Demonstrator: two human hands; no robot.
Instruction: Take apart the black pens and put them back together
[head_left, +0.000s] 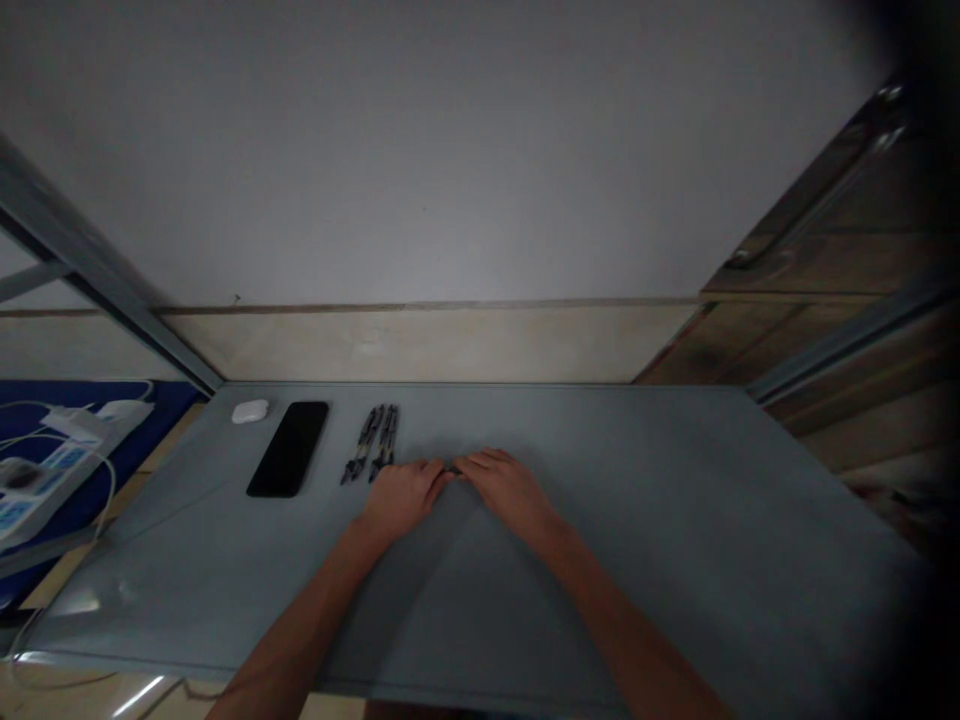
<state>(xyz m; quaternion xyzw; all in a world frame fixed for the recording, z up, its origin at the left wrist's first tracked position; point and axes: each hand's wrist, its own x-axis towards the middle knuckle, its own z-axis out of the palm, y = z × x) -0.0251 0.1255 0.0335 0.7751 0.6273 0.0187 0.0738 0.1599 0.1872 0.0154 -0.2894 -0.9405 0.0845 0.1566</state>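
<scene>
My left hand and my right hand meet over the middle of the table, with fingers closed in a pinch. Between the fingertips shows a small dark piece, gripped from both sides; most of it is hidden, so its kind is unclear. Just left of my left hand, several slim black pen-like pieces lie side by side in slanting rows, with some smaller dark parts at their near ends. A black smartphone lies flat farther left.
A white earbud case sits beyond the phone, near the grey table's back left corner. Off the left edge, a white power strip with cables rests on a blue surface. Metal posts flank the table; a pale wall stands behind.
</scene>
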